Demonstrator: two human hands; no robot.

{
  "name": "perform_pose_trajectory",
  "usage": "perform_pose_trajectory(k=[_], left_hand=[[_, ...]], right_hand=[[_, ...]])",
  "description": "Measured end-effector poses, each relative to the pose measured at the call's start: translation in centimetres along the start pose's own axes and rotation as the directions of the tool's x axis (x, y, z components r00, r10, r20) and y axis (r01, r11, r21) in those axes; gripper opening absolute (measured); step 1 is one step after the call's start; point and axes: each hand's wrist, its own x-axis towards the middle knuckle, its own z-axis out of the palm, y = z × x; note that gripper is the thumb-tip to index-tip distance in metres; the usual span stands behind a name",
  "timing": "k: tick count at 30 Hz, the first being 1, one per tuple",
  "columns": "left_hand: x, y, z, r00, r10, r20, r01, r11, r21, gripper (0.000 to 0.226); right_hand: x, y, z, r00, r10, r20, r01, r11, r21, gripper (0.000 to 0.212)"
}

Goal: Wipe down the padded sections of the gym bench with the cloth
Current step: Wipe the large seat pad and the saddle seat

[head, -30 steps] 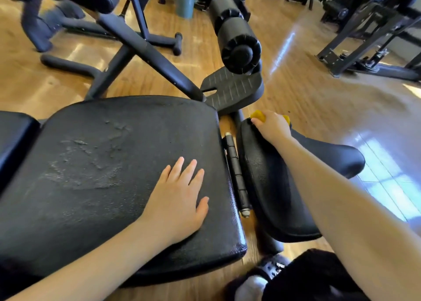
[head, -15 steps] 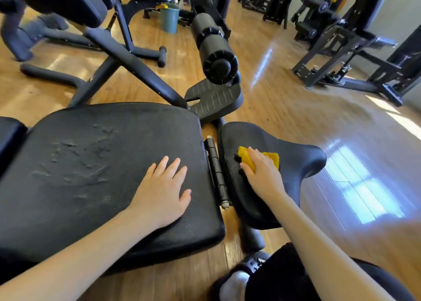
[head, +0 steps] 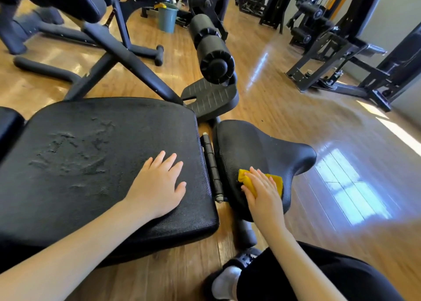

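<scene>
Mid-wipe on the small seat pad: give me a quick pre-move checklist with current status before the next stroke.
1. Yellow cloth under the right hand, flat on the seat pad: ok.
2. Left hand resting flat on the large back pad, bracing: ok.
3. Far end of the seat pad free of objects: ok.
4. Hinge between the pads clear of fingers: ok.
5. Back pad wiped: cannot tell; scuffed marks show.
6. Foam roller wiped: cannot tell.

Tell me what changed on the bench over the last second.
The right hand slid the yellow cloth from the seat pad's far edge back to its near part, pressing it flat throughout. The left hand stayed flat on the large back pad.
</scene>
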Motion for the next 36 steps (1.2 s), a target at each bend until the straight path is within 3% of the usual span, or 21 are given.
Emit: perform_pose_trajectory(k=[8,12,16,19,25,29,36], left_hand=[[-2.2,1.6,0.7,0.998,0.048,-0.046,-0.05,0.998,-0.042,0.057],[-2.0,1.5,1.0,0.998,0.053,-0.02,-0.054,0.998,-0.041,0.07],[0.1,0.9,0.7,0.998,0.053,-0.028,-0.053,0.999,0.0,0.06],[1.1,0.2,0.9,0.999,0.041,-0.002,-0.041,0.999,0.0,0.059],[0.7,-0.8,2.3,1.0,0.02,0.024,-0.019,1.0,-0.023,0.07],[1.4,-1.7,2.4,0.998,-0.017,0.054,0.014,0.999,0.051,0.063],[1.8,-2.6,1.6,0.997,-0.057,0.046,0.058,0.998,-0.017,0.057]], right_hand=[[7.6,1.2,-2.0,0.992,0.044,0.118,-0.039,0.998,-0.043,0.041],[11.7,2.0,-1.7,0.988,0.055,0.142,-0.044,0.996,-0.079,0.042],[16.9,1.7,-1.6,0.984,0.138,0.112,-0.131,0.989,-0.069,0.028],[18.6,1.6,-0.6,0.978,0.161,0.132,-0.153,0.986,-0.067,0.029],[15.0,1.7,2.7,0.957,0.154,0.248,-0.146,0.988,-0.05,0.044],[10.9,1.0,2.9,0.97,0.098,0.224,-0.099,0.995,-0.007,0.047],[4.5,0.7,2.7,0.98,-0.01,0.198,0.004,0.999,0.032,0.041]])
